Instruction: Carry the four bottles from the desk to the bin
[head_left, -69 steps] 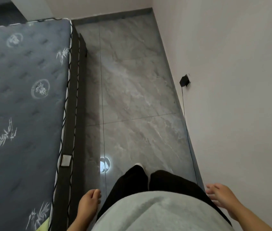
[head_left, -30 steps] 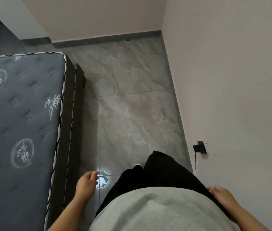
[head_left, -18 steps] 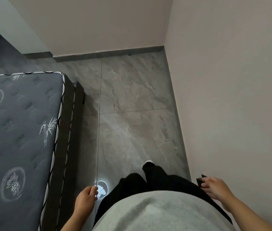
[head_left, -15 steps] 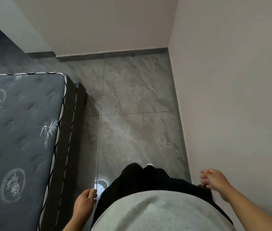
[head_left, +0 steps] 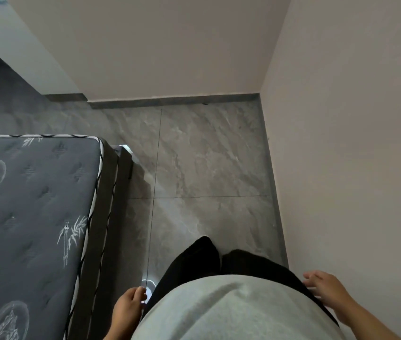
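No bottle, desk or bin shows in the head view. My left hand hangs at my side near the bed frame, fingers loosely curled, holding nothing. My right hand hangs at my other side close to the wall, fingers spread and empty. My grey top and black trousers fill the bottom middle.
A bed with a dark patterned mattress and dark frame fills the left. A pale wall runs along the right and another closes the corner ahead. Grey tiled floor forms a narrow aisle between them, opening leftwards past the bed's end.
I have walked forward along the aisle: the bed's end and the far corner are nearer, and the black wall plug has passed out of view. Both hands swing at my sides.
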`<action>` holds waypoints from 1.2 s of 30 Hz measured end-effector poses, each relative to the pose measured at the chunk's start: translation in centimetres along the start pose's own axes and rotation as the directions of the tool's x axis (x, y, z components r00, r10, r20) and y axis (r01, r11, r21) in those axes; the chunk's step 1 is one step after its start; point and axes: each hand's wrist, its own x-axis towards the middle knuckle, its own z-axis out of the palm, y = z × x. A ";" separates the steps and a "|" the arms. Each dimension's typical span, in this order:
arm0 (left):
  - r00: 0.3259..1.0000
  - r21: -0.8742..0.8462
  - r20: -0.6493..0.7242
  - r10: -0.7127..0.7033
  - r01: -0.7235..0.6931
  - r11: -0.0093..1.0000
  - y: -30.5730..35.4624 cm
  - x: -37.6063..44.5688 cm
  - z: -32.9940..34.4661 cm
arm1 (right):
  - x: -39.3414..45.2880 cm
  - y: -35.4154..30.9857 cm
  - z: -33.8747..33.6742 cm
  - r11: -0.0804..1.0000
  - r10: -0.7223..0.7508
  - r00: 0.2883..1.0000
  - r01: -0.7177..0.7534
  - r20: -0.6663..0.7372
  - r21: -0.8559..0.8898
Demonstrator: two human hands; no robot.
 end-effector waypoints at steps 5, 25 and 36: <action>0.998 -0.029 0.034 0.060 -0.059 0.998 8.5 5.2 -1.8 | 0.8 -3.3 -0.4 0.985 -0.016 0.999 0.010 -0.034 -0.173; 0.989 -0.122 -0.075 -0.128 0.119 0.985 24.8 14.4 -1.7 | 12.2 -40.0 -4.0 0.986 -0.138 0.990 0.139 0.021 -0.088; 0.973 -0.198 -0.121 -0.194 0.168 0.966 34.6 23.6 -6.1 | 17.8 -51.5 -0.4 0.968 -0.101 0.989 0.122 0.105 -0.221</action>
